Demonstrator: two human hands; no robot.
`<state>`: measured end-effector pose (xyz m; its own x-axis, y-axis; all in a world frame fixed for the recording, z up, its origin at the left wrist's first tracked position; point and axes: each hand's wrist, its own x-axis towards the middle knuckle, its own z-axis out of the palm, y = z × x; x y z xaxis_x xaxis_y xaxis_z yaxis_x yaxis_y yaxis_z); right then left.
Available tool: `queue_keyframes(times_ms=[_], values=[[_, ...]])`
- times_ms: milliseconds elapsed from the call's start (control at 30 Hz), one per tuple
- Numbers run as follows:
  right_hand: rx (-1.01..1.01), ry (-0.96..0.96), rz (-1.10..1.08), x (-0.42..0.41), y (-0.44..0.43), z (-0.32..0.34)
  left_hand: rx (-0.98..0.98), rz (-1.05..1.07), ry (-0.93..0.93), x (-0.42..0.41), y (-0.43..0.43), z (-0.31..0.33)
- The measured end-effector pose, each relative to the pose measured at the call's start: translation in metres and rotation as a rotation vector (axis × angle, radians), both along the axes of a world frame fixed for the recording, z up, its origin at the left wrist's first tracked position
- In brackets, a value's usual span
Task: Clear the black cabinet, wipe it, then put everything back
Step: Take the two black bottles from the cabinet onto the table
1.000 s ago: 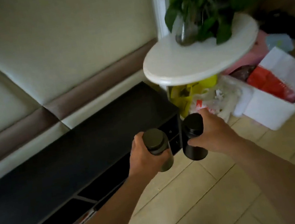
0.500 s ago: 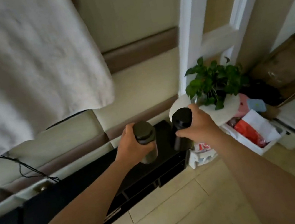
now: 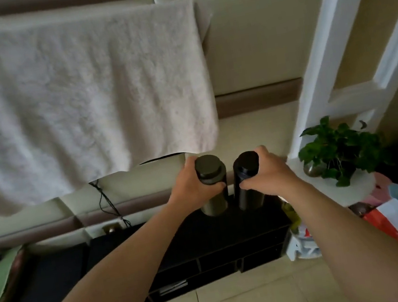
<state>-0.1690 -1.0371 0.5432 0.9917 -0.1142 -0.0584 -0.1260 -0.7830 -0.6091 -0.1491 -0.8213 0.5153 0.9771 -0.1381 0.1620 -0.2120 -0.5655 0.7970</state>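
Head view: the left hand [image 3: 188, 189] curls round an olive flask [image 3: 214, 202], the right hand [image 3: 268, 176] round a black flask [image 3: 248, 194], both upright and just beside each other. Their bases hang straight below the fingers, low over the right end of the black cabinet [image 3: 207, 240]; whether they touch it is unclear.

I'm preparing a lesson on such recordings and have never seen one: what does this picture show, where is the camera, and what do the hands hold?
No machine here: a person works bare-handed. The one camera sits on the person's head, looking forward and down along both arms. The left hand grips an olive-green bottle, the right hand a black bottle, both upright above the black cabinet; whether they touch its top is unclear. A white towel hangs behind; a potted plant stands at the right.
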Motion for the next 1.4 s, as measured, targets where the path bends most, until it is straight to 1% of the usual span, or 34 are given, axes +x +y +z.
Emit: queue_keyframes(times_ms=[133,267,367,500,633,767,1033,1200,1400], values=[[0.017,0.016,0.081,-0.016,0.023,0.012,-0.036,0.1,0.007,-0.033,0.03,0.016],[0.033,0.015,0.165,-0.025,0.056,0.03,0.003,0.134,-0.015,-0.061,0.076,0.035],[0.072,0.007,0.23,-0.032,0.093,0.041,0.02,0.179,-0.008,-0.081,0.12,0.041],[0.066,-0.012,0.309,-0.039,0.16,0.049,0.046,0.229,-0.013,-0.102,0.186,0.046],[0.06,-0.027,0.391,-0.044,0.248,0.048,0.029,0.278,-0.005,-0.122,0.268,0.045],[0.045,-0.026,0.441,-0.051,0.358,0.044,0.043,0.339,0.01,-0.141,0.373,0.042],[0.007,-0.019,0.616,-0.07,0.583,0.033,0.016,0.577,0.033,-0.2,0.58,0.03],[-0.01,-0.018,0.757,-0.081,0.702,0.023,0.014,0.727,0.036,-0.234,0.671,0.016],[-0.051,0.003,0.908,-0.08,0.811,0.007,-0.011,0.857,0.08,-0.263,0.755,-0.004]])
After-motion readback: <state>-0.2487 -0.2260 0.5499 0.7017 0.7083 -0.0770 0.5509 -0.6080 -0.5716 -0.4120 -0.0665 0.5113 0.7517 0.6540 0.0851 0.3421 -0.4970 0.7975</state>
